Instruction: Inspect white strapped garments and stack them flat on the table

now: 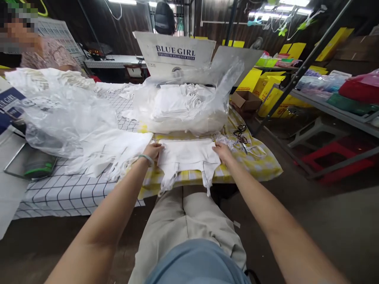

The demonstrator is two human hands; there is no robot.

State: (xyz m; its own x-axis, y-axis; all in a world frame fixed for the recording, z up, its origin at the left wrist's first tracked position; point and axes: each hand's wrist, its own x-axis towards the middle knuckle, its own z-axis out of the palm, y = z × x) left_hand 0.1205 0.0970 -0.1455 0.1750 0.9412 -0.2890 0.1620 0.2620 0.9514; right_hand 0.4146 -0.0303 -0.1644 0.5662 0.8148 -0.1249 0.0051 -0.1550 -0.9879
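So the white garment (189, 154) is lying flat right at the front edge of the table, on a yellow checked cloth (266, 167), with its two straps pointing toward the person and their ends drooping over the edge. It sits squarely between the two hands: the left hand (153, 150) has its fingers closed on the far left corner, and the right hand (222, 152) is pinching the far right corner, so the hands are well apart with the fabric spread between them. There's a pale band (146, 158) on the left wrist. Just past the right hand you've got a little heap of white scraps (224, 141) and some dark-handled scissors (241, 138). Straight behind the garment is a clear plastic bag (189, 125) with a stack of white pieces (168, 100) in it, and behind that stands a cardboard flap (177, 53) printed BLUE GIRL. Off to the left, more white cloth (103, 150) is spread beside the left hand, part of it under crumpled clear plastic (71, 118), on a black-and-white grid tablecloth (71, 197). Further out, a person in a patterned top (49, 53) is over at far left, and a red stool (334, 157) is by the shelving on the right.
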